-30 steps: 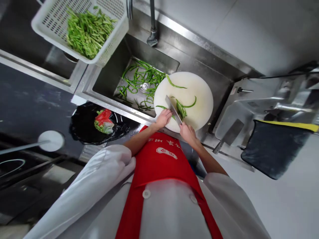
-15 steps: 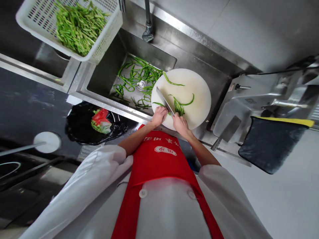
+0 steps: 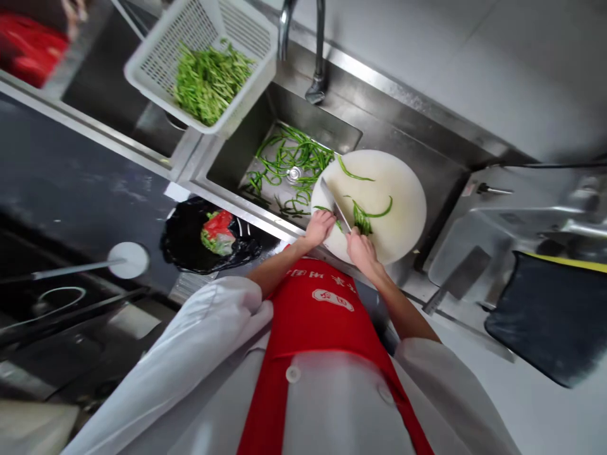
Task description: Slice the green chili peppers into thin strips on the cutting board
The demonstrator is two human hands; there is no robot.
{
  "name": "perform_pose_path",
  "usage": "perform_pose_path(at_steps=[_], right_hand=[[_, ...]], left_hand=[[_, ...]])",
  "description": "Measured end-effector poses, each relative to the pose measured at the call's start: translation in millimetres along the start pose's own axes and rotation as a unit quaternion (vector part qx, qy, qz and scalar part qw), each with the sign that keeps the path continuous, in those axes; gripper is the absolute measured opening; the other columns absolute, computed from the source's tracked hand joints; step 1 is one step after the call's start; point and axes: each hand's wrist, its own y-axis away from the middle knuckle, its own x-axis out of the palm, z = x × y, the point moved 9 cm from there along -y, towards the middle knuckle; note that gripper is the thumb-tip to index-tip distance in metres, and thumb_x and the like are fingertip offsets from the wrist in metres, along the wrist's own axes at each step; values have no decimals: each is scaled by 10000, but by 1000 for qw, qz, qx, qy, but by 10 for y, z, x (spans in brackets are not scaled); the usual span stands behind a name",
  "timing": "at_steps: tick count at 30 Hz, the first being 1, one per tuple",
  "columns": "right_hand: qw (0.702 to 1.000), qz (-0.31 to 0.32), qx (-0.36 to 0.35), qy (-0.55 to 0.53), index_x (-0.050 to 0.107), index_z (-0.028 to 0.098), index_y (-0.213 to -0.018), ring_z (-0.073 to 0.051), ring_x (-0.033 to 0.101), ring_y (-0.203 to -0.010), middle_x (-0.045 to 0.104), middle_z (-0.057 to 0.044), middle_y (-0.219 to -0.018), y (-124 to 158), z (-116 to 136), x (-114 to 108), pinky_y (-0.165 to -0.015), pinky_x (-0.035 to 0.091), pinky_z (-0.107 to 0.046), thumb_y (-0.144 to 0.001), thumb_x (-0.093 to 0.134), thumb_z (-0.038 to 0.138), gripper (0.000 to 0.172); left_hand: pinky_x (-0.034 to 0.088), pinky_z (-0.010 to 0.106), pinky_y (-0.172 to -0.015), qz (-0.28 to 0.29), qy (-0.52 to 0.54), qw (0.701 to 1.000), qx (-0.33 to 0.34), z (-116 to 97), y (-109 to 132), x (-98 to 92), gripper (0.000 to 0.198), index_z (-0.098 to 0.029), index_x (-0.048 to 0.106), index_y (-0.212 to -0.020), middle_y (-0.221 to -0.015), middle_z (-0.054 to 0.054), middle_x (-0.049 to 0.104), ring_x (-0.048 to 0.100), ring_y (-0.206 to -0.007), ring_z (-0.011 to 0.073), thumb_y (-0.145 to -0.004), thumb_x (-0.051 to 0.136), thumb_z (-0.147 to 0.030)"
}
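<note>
A round white cutting board (image 3: 403,189) rests over the right side of the sink. On it, my right hand (image 3: 361,248) is closed round the handle of a kitchen knife (image 3: 336,205), whose blade points away toward the upper left. My left hand (image 3: 320,227) is closed just left of the blade, over a long thin green chili pepper (image 3: 339,224) that it partly hides. Cut green pieces (image 3: 362,222) form a small pile right of the knife. One whole chili pepper (image 3: 353,172) lies near the board's far edge.
Many long chili peppers (image 3: 303,155) lie in the metal sink (image 3: 227,170). A white basket of green stems (image 3: 156,63) stands to its left, beneath the faucet's side (image 3: 317,88). Below is a black-lined bin (image 3: 183,234). At right are a cleaver (image 3: 467,275) and a dark cloth (image 3: 545,309).
The head view has swung left, so everything appears farther right and lower. A red object has come into view at top left. Both hands and the knife look nearly unchanged on the board.
</note>
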Motion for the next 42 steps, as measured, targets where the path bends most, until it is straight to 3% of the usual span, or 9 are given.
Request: perform_pose_path(at_steps=[6, 10, 13, 17, 21, 25, 32, 38, 42], right_hand=[[1000, -9, -2, 2, 527, 103, -1204, -254, 718, -961, 719, -187, -998, -45, -4, 58, -801, 469, -292, -1079, 307, 306, 325], [1000, -29, -4, -9, 535, 107, -1174, -247, 723, -934, 725, -178, -983, -139, 86, 71, -769, 464, -285, -1078, 311, 307, 316], [999, -30, -10, -14, 552, 133, -1145, -244, 730, -903, 736, -154, -950, -129, 12, 77, -730, 450, -282, -1073, 343, 309, 283], [999, -29, 11, -14, 583, 161, -1131, -245, 732, -879, 745, -151, -929, -19, -351, 149, -709, 427, -294, -1068, 367, 324, 278], [999, -27, 36, -14, 607, 156, -1108, -252, 727, -902, 745, -162, -959, 66, -599, 282, -729, 429, -305, -1065, 365, 314, 291], [999, -39, 27, -16, 606, 158, -1107, -256, 729, -882, 741, -159, -937, 96, -546, 339, -725, 438, -310, -1065, 342, 299, 302], [998, -34, 38, -27, 592, 145, -1128, -245, 731, -905, 739, -155, -937, 163, -483, 201, -737, 449, -286, -1070, 358, 298, 285], [999, -15, 37, -20, 562, 152, -1163, -239, 729, -933, 744, -142, -961, 376, -498, 84, -777, 472, -286, -1079, 318, 317, 306], [998, 2, 50, -25, 552, 134, -1171, -248, 723, -954, 739, -154, -992, 326, -409, 99, -807, 484, -297, -1075, 318, 299, 302]], left_hand=[[434, 402, -917, -11, -11, 1000, 8, 7, 48, -27, 273, -187, 660, -1069, -1045, 92, 620, 523, -1019, 222, -1028, 399, -254], [446, 383, -912, -41, -16, 998, -39, 198, 39, -169, 288, -184, 658, -1043, -1042, 82, 603, 519, -1013, 209, -1041, 383, -270], [457, 386, -901, -26, -26, 998, -45, 242, 23, -194, 280, -195, 662, -1062, -1041, 77, 605, 519, -1007, 213, -1037, 392, -266], [451, 466, -913, 3, -58, 997, -47, 109, 35, -107, 257, -234, 678, -1103, -1064, 103, 626, 528, -1039, 262, -1009, 441, -263], [454, 501, -934, 36, -59, 997, -23, -192, 43, 71, 252, -276, 681, -1120, -1120, 119, 623, 520, -1123, 289, -979, 478, -231], [461, 445, -950, 57, -45, 997, 4, -378, -2, 190, 224, -255, 676, -1079, -1135, 109, 613, 516, -1118, 258, -988, 472, -245], [478, 392, -905, 43, -10, 998, 40, -258, -129, 111, 278, -193, 678, -974, -1001, 100, 619, 537, -987, 223, -1023, 411, -255], [428, 469, -944, 18, -18, 1000, 18, -193, -134, 141, 239, -187, 676, -1091, -1095, 119, 623, 490, -1106, 276, -1003, 463, -252], [428, 447, -941, 23, 2, 999, 28, -204, -137, 163, 269, -185, 669, -1140, -1123, 126, 618, 471, -1104, 273, -1006, 445, -251]])
